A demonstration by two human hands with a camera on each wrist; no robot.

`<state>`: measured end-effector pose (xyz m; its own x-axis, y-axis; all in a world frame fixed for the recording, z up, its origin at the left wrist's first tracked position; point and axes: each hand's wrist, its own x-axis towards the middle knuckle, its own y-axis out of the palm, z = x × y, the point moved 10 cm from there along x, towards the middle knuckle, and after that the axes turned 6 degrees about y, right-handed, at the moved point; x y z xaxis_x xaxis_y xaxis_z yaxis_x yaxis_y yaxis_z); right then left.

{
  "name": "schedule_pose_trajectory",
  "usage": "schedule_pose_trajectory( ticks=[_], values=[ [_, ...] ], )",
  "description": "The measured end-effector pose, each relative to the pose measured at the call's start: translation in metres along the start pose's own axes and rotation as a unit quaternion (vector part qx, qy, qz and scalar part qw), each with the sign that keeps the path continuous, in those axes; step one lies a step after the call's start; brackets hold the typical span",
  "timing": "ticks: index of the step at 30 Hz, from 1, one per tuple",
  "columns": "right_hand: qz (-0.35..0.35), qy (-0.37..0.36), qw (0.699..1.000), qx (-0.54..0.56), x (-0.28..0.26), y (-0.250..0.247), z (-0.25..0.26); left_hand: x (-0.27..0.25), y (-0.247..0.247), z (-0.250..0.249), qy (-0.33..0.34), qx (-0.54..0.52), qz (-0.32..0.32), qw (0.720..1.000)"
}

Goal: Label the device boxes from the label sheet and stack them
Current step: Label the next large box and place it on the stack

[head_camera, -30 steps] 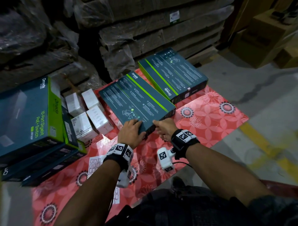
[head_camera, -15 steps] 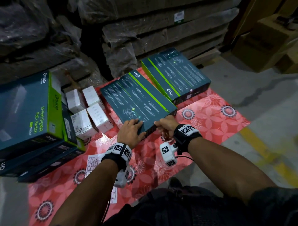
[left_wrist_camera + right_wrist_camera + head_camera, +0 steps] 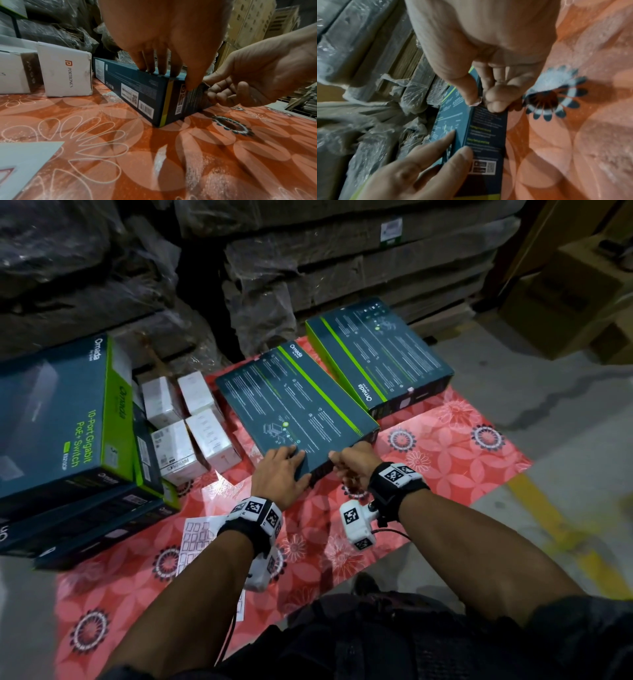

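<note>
A teal device box [image 3: 298, 405] lies flat on the red floral mat [image 3: 445, 446], with a second teal box [image 3: 380, 357] behind it to the right. My left hand [image 3: 281, 470] rests on the near corner of the middle box [image 3: 137, 92], fingers straight on top and thumb down the side. My right hand [image 3: 349, 463] is curled at the box's near side [image 3: 488, 135]. Its thumb and forefinger pinch what looks like a small pale label [image 3: 205, 83] against the upper edge. The label sheet [image 3: 195, 539] lies on the mat under my left forearm.
A stack of teal boxes [image 3: 58, 422] stands at the left. Several small white boxes [image 3: 191, 422] sit between that stack and the middle box. Plastic-wrapped pallets [image 3: 342, 268] close off the back, and cardboard cartons [image 3: 565, 296] stand at the right. Bare floor with a yellow line [image 3: 548, 518] lies to the right.
Both hands keep their places on the near corner of the middle box. Only the head view has shifted a little.
</note>
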<state>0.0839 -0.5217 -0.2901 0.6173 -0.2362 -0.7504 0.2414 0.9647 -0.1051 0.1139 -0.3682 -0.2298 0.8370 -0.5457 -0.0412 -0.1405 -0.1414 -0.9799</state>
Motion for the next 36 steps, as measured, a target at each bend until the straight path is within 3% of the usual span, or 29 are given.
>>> schedule_pose_trajectory(
  ticks=[8, 13, 16, 19, 23, 27, 30, 36],
  values=[
    [-0.088, -0.021, 0.996, -0.014, -0.001, -0.009, 0.004, 0.001, -0.002, -0.001, -0.004, -0.013, -0.006, 1.0],
    [-0.016, -0.03, 0.994, -0.103, 0.001, -0.01, 0.014, 0.0, -0.002, 0.001, -0.021, -0.037, -0.007, 0.999],
    [-0.067, -0.137, 0.954, -0.258, -0.01, -0.038, 0.048, 0.002, -0.003, 0.008, -0.061, -0.097, -0.013, 0.993],
    [-0.141, -0.232, 0.903, -0.333, -0.03, -0.062, 0.079, 0.002, -0.004, 0.013, -0.104, -0.136, -0.026, 0.985],
    [-0.148, -0.272, 0.828, -0.468, -0.031, -0.053, 0.085, -0.003, -0.003, 0.015, -0.139, -0.144, -0.053, 0.978],
    [-0.103, -0.279, 0.81, -0.506, -0.018, -0.039, 0.073, -0.002, 0.002, 0.017, -0.16, -0.179, -0.062, 0.969],
    [-0.075, -0.289, 0.812, -0.502, -0.013, -0.028, 0.068, -0.002, 0.002, 0.019, -0.165, -0.183, -0.064, 0.967],
    [-0.084, -0.313, 0.815, -0.481, -0.012, -0.029, 0.064, -0.003, 0.004, 0.017, -0.148, -0.17, -0.053, 0.973]
  ],
)
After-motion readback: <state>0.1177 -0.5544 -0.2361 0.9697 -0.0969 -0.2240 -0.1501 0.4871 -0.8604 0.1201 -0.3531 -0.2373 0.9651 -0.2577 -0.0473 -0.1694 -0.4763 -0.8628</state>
